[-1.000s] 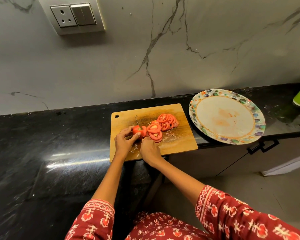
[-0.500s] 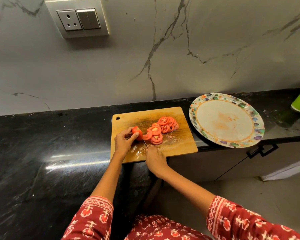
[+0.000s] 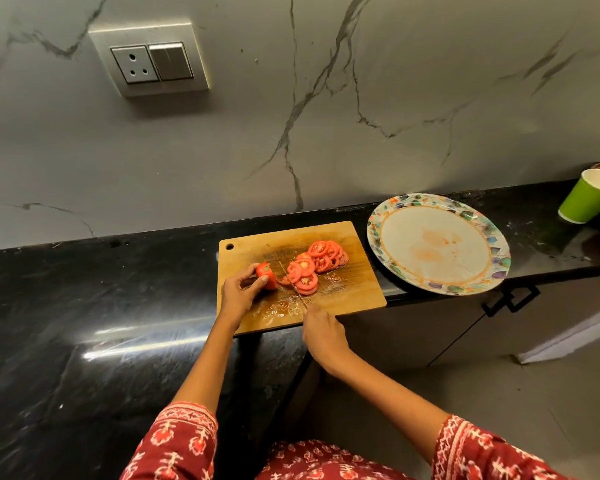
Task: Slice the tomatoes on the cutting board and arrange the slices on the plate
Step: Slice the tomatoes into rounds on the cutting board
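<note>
Tomato piece (image 3: 269, 275) sits left-centre on the cutting board (image 3: 354, 296), pinched by your left hand (image 3: 238, 292). Your right hand (image 3: 323, 332), below it, curls round the knife (image 3: 293, 284), blade just right of the piece. Cut slices (image 3: 316, 265) lie overlapped mid-board. Plate (image 3: 496, 268) is right of the board on the black counter (image 3: 84, 306); green cup (image 3: 587, 200) at far right.

left hand (image 3: 238, 295): fingers curled, pinching | right hand (image 3: 323, 332): fisted in a grip | forearms extended forward
</note>
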`<state>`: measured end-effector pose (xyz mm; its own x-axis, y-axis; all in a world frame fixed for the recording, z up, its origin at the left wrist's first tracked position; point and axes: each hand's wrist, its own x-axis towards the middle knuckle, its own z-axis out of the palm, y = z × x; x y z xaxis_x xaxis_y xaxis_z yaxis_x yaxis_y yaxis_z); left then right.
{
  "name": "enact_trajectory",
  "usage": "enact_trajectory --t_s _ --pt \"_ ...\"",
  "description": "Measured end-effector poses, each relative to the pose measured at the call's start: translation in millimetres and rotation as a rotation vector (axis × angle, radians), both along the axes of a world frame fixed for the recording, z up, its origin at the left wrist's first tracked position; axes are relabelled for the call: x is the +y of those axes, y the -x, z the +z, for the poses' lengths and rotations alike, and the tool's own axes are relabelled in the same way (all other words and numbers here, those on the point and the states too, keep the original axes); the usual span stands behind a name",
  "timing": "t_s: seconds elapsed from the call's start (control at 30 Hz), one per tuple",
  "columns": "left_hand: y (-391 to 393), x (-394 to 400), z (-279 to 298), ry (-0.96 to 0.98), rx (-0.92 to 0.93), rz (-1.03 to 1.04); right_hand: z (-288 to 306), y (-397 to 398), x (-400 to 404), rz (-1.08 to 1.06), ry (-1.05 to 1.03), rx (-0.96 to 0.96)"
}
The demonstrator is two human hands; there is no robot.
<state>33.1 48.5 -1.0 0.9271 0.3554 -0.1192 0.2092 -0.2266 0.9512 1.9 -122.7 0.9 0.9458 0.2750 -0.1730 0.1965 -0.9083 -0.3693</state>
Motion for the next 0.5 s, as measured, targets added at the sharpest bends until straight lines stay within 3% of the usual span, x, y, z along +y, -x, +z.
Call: enact_trajectory --t_s 0.2,0.5 --pt "2.5 -4.3 2.1 -0.021 -0.019 0.007 16.6 -11.0 4.0 -0.025 -0.174 0.043" --pt "8.2 1.0 1.0 -0.035 -0.018 0.009 7.4 2.8 15.9 -0.014 -0.042 0.119"
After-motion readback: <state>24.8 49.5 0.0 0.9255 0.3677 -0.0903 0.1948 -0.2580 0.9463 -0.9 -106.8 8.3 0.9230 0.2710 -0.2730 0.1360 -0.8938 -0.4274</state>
